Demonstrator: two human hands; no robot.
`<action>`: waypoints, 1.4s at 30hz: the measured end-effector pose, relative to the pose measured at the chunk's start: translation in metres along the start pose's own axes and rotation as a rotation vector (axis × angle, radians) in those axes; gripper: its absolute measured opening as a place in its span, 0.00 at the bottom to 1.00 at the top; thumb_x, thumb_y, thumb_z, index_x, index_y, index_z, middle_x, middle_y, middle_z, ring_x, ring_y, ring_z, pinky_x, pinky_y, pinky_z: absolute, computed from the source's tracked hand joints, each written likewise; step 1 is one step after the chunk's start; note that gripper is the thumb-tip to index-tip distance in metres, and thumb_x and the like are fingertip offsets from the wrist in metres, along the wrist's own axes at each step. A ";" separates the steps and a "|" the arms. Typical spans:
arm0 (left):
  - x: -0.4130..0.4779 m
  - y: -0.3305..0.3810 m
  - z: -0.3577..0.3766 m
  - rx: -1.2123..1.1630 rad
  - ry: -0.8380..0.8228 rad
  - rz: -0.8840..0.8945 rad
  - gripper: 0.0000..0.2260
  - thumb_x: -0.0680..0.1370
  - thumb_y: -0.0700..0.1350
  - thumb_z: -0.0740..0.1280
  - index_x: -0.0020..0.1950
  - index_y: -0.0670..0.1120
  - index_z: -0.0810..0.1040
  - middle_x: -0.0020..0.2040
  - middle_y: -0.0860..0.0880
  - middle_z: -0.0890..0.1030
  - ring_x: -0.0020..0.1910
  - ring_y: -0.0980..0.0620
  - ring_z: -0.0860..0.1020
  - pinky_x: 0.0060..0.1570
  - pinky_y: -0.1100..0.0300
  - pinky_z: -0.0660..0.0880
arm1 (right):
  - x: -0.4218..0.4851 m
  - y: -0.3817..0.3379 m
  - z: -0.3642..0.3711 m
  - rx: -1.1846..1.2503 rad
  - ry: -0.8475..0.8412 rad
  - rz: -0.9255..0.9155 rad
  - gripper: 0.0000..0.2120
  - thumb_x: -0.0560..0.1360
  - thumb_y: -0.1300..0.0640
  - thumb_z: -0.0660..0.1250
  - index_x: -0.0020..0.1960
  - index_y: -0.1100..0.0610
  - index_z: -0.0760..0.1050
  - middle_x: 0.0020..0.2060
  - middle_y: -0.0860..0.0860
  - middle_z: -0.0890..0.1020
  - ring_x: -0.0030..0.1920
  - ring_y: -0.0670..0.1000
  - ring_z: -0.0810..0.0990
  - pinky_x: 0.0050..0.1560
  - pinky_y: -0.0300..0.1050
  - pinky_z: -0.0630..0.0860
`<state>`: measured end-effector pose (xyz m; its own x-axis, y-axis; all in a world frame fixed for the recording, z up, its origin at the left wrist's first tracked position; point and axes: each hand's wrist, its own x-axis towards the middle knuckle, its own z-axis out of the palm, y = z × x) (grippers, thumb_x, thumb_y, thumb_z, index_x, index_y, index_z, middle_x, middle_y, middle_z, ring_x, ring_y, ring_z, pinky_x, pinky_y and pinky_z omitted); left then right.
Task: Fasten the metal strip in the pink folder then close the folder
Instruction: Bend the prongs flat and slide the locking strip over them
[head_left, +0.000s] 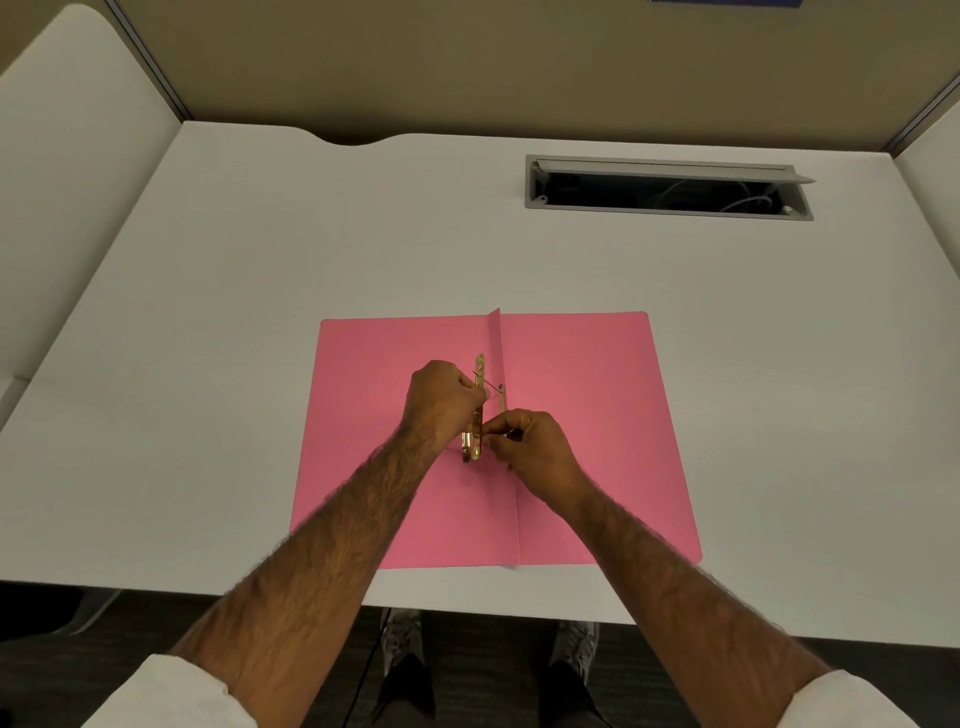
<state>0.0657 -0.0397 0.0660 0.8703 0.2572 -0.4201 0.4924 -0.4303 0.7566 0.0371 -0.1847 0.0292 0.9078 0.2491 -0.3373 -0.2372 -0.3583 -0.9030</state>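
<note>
**Fastening step in hand; folder not yet closed**

The metal strip (477, 410) was pinched in the fingers of the left hand (444, 408), curled closed about its middle, so that the brass bar stood just left of the centre fold, its far end showing beyond the knuckles and its near end below them. The right hand (535, 447) was closed in a fine pinch at the strip's near end; what lay between those fingertips was too small to be told, though a thin prong (500, 397) was seen rising beside the fold. The pink folder (587, 415) lay fully open and flat on the white desk (311, 234), near the front edge. A cable tray (667, 188) was set well apart at the far right.

The fastening was judged to be under way. Next, the prongs would have to be passed through the bar's holes, bent flat and locked, before one cover could be folded over.
</note>
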 end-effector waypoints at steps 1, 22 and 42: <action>0.000 0.000 0.001 -0.003 0.001 -0.002 0.09 0.75 0.42 0.75 0.36 0.42 0.81 0.39 0.38 0.86 0.40 0.38 0.86 0.47 0.42 0.84 | 0.000 0.001 0.000 -0.001 0.007 0.002 0.06 0.76 0.67 0.69 0.49 0.61 0.84 0.39 0.52 0.83 0.38 0.49 0.76 0.42 0.44 0.73; -0.012 -0.005 0.035 0.162 0.023 0.013 0.09 0.77 0.42 0.72 0.40 0.39 0.85 0.36 0.42 0.85 0.36 0.43 0.85 0.39 0.47 0.84 | 0.006 0.022 0.000 -0.237 0.242 0.003 0.03 0.76 0.59 0.71 0.47 0.56 0.77 0.39 0.50 0.82 0.38 0.50 0.81 0.42 0.46 0.81; 0.023 -0.069 0.019 0.859 -0.229 0.512 0.62 0.63 0.74 0.70 0.81 0.54 0.35 0.82 0.49 0.32 0.80 0.45 0.31 0.73 0.44 0.30 | 0.016 0.017 -0.021 -0.544 0.104 -0.058 0.25 0.73 0.57 0.74 0.68 0.48 0.75 0.51 0.53 0.84 0.42 0.50 0.79 0.45 0.46 0.79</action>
<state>0.0520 -0.0202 -0.0055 0.9163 -0.2643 -0.3011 -0.1739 -0.9395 0.2952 0.0543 -0.2056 0.0137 0.9499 0.2024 -0.2383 0.0022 -0.7664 -0.6424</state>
